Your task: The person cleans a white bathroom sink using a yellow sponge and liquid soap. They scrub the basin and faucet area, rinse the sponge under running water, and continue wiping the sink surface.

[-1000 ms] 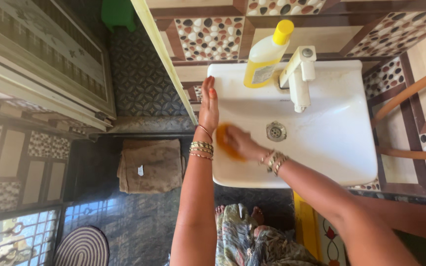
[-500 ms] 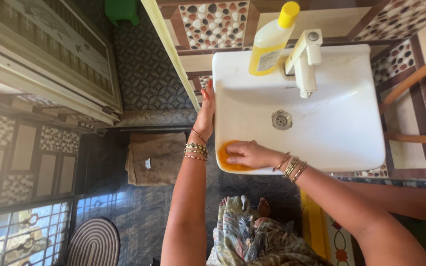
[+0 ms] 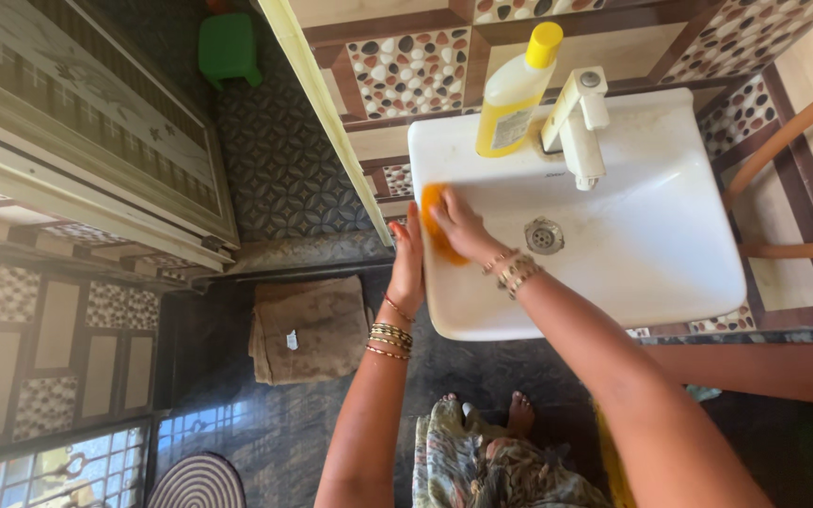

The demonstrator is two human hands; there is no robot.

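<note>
My right hand (image 3: 460,226) presses an orange scrub pad (image 3: 432,213) against the left inner side of a white wall-mounted washbasin (image 3: 651,245). My left hand (image 3: 407,261) lies flat against the basin's outer left edge, fingers together, holding nothing. Both wrists carry several bangles. A drain (image 3: 545,235) sits in the middle of the bowl, to the right of my right hand.
A yellow-capped bottle of yellow liquid (image 3: 513,94) and a white tap (image 3: 579,127) stand on the basin's back ledge. A brown folded cloth (image 3: 310,329) lies on the dark floor below left. A green stool (image 3: 229,45) stands at the far wall. A striped oval mat (image 3: 195,482) lies bottom left.
My right hand has slid the orange pad from the basin's front rim back up along the left inner side. My left hand has stayed on the left edge.
</note>
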